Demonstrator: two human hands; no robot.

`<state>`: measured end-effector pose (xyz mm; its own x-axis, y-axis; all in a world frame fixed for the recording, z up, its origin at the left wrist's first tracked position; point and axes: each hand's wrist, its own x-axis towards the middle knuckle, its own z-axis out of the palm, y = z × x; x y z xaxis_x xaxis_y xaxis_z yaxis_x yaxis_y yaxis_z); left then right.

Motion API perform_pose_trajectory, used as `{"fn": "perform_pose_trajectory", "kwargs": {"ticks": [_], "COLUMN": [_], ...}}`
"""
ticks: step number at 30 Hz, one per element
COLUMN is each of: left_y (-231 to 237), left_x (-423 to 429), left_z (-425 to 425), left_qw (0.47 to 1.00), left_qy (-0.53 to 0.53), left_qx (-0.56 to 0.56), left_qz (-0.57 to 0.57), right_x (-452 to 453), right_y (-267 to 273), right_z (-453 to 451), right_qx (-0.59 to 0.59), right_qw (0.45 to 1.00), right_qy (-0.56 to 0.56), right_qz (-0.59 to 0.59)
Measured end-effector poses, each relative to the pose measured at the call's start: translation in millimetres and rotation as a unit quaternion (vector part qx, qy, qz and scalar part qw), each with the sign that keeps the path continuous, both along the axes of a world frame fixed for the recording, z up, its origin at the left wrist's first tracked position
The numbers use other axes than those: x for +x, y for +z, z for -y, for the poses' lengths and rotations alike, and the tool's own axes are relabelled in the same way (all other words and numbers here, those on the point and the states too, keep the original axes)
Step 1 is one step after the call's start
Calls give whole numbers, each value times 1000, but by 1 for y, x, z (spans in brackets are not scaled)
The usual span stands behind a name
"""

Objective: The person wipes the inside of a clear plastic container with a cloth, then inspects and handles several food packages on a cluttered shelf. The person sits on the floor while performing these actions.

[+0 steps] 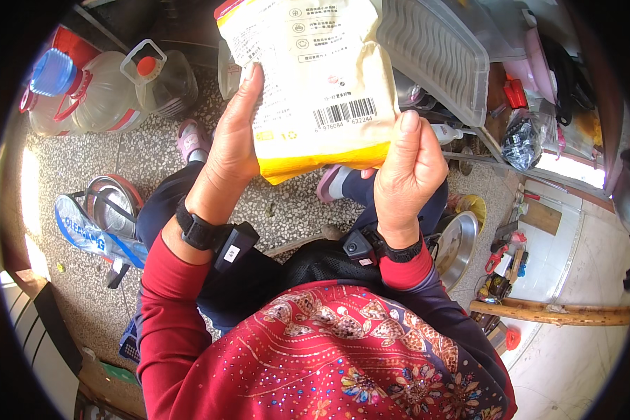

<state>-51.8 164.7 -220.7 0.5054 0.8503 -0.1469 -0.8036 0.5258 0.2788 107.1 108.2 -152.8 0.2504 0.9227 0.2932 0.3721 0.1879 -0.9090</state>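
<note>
A soft plastic food packet [315, 84], white with a yellow lower band and a bit of red at its top corner, is held up before me. Its printed back, with small text and a barcode, faces the camera. My left hand [236, 126] grips the packet's left edge, thumb on the front. On the opposite side, my right hand [407, 168] pinches the lower right edge between thumb and curled fingers. The packet's top runs out of the picture, and most of my left fingers are hidden behind it. Each wrist carries a strapped-on black camera.
Large plastic jugs [110, 89] stand at upper left on the speckled floor [289, 220]. A ridged clear plastic tray [436, 58] leans at upper right. A steel basin [455, 249] is beside my right leg. A metal strainer [114, 207] and blue-and-white bag [92, 231] lie left.
</note>
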Motion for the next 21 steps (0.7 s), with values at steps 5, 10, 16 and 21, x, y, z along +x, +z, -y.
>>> {"fn": "perform_pose_trajectory", "kwargs": {"ticks": [5, 10, 16, 21], "left_y": [-6, 2, -12, -33], "left_x": [0, -1, 2, 5], "left_z": [-1, -9, -25, -16], "left_qw": [999, 998, 990, 964], "left_qy": [-12, 12, 39, 22], "left_qx": [0, 60, 37, 64], "left_qz": [36, -23, 130, 257], "right_x": [-2, 4, 11, -25], "right_y": [-2, 2, 29, 31], "right_z": [2, 3, -9, 15], "right_qx": [-5, 5, 251, 141], "right_qw": [993, 979, 926, 852], "right_qy": [-10, -55, 139, 384], "right_qz": [-120, -198, 243, 327]}}
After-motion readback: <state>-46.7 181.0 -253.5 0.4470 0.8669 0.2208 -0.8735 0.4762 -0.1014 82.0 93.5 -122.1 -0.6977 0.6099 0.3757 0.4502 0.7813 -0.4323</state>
